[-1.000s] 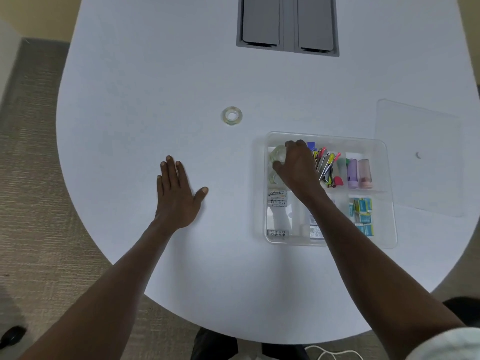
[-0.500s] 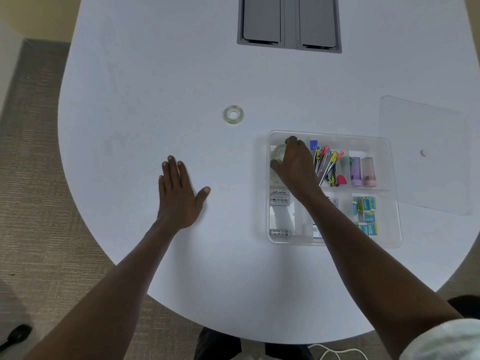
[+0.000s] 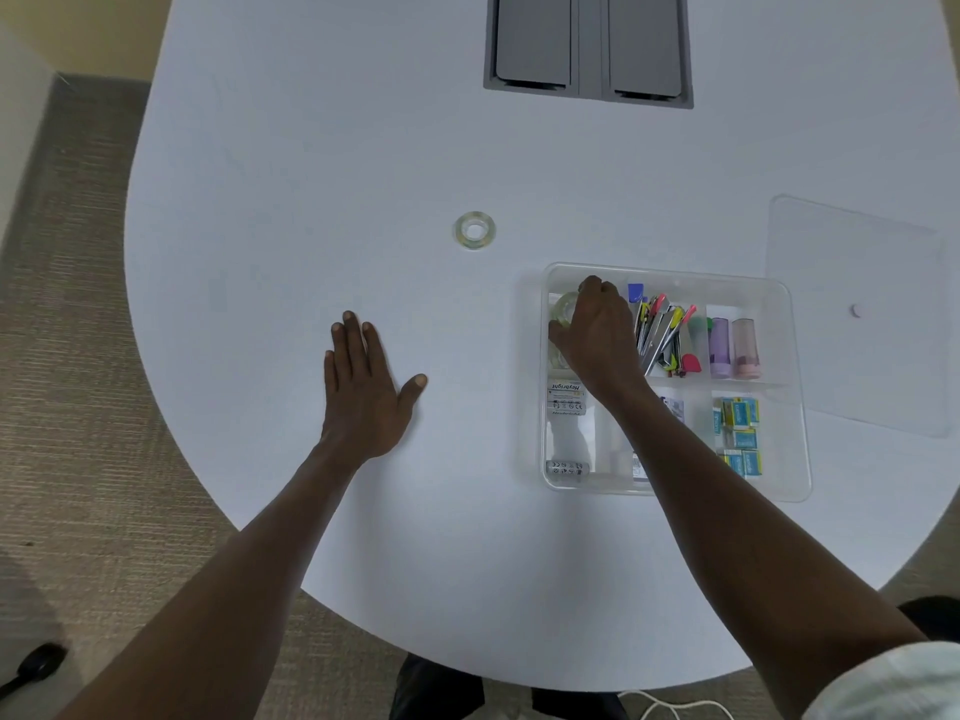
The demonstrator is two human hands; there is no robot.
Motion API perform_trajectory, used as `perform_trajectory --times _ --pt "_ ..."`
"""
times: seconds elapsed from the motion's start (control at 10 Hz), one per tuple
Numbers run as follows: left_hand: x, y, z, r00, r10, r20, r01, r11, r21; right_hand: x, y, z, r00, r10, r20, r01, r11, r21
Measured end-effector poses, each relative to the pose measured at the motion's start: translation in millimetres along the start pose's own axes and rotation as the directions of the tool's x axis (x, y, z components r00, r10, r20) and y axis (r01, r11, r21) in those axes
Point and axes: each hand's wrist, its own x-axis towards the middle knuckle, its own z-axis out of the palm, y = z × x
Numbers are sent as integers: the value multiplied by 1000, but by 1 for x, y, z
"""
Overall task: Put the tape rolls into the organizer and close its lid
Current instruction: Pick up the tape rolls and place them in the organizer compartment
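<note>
Two rolls: one roll (image 3: 474, 230) lies on the surface (image 3: 311, 200) far-left of the organizer (image 3: 779, 387); the right hand (image 3: 597, 330) clamps another (image 3: 565, 309) inside it. Left hand (image 3: 363, 392) lies flat, spread. One lid (image 3: 857, 314) lies right.

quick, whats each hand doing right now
Left hand: open, flat on the table, holding nothing.
Right hand: in the organizer, on a tape roll; grip cannot be told.

Both forearms are bare; a pale, whitish sleeve (image 3: 893, 683) covers the right upper arm, and dark trousers (image 3: 441, 688) show below
</note>
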Motion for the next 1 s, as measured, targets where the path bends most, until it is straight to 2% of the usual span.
perform_trajectory --times 0.5,0.7,0.8,1.0 --pt "0 1 -1 1000 -4 2 4 1000 6 -10 -3 -20 999 20 26 -22 999 45" --pt "-1 2 -2 1000 -1 -1 1 1000 5 -3 -29 -55 985 32 -170 -6 989 149" --pt "-1 -1 -1 1000 9 -9 -9 1000 -6 22 -49 -53 978 -63 -200 98 981 169" --pt "0 -2 2 1000 10 -16 -10 1000 14 73 -79 -11 947 -322 -17 322 945 63"
